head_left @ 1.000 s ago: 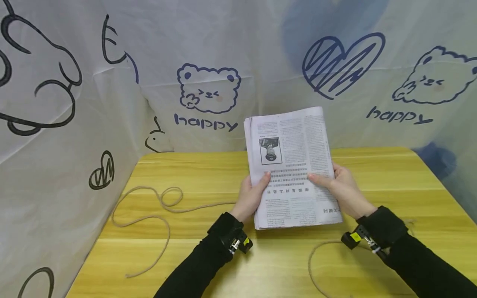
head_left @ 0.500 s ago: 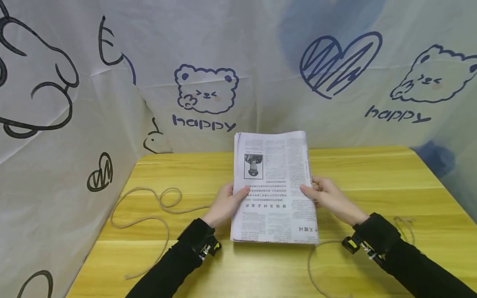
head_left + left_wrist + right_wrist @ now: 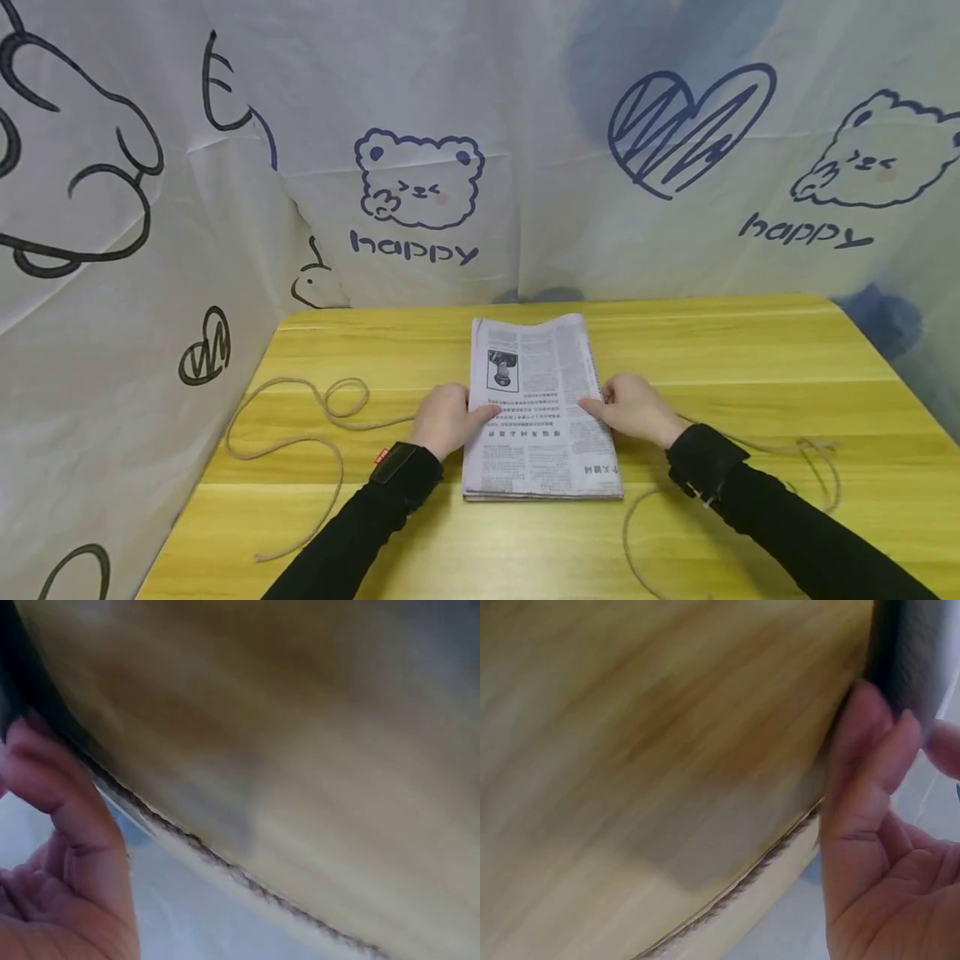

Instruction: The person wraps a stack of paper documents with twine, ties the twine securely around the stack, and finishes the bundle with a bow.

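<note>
A folded newspaper stack [image 3: 536,408] lies flat on the yellow wooden table [image 3: 480,550], its printed page facing up. My left hand [image 3: 448,418] grips its left edge, thumb on top of the page. My right hand [image 3: 630,408] grips the right edge the same way. A tan rope [image 3: 300,429] runs from loops on the left, passes under the newspaper and comes out at the right [image 3: 750,450]. In the left wrist view my fingers [image 3: 64,817] curl beside the rope [image 3: 240,877] on the blurred tabletop. In the right wrist view my fingers [image 3: 862,787] hold the paper's edge [image 3: 907,652].
A white cloth backdrop [image 3: 420,175] printed with bears, hearts and "happy" closes off the table's far and left sides. Another rope loop [image 3: 637,542] lies near the front edge at the right.
Both hands have lowered the newspaper from a raised, tilted hold down flat onto the table, over the rope. It also shifted slightly left.
</note>
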Motion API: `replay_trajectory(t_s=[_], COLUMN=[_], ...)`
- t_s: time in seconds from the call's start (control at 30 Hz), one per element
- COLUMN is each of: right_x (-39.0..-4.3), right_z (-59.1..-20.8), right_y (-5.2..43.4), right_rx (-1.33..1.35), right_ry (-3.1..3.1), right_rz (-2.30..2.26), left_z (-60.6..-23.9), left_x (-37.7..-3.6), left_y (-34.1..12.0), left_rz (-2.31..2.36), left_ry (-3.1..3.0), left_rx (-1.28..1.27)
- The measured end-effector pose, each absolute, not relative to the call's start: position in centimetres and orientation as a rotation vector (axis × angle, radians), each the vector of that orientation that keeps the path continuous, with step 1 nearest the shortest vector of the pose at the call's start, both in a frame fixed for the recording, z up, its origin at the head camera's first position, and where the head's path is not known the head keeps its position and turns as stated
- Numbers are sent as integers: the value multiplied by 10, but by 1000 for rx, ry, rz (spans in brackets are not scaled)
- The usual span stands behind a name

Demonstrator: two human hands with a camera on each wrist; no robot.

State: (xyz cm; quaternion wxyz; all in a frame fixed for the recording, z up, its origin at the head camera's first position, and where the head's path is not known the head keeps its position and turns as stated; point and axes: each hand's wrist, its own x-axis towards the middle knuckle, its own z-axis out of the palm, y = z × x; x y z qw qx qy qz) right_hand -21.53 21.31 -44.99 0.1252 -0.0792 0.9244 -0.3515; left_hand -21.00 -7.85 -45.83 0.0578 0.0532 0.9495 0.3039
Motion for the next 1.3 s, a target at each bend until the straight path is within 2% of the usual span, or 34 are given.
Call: replay_trajectory(t_s=[0.17,0.43,0.6,0.97,1.3], right_x=[-215,-217,-221,-226,-216], right_z=[-448,-454,-463,-468,-460], right_y=[224,239,237,242,245], right_rx=[-277,-624,-746,-872,-824], right_ry=[2807,2881,2903,2966,2801], right_rz=[-960,-815,-711,-526,-686], left_z=[-449,-440,-443,-449,-443], left_x=[-212,-224,-229,-232,-214], left_y=[-87,-101,-98,-94,-83], left_rz=[834,652,590,354,95], left_ry=[2931,2831,2748,2770,2787], left_rx=[152,280,321,503,512])
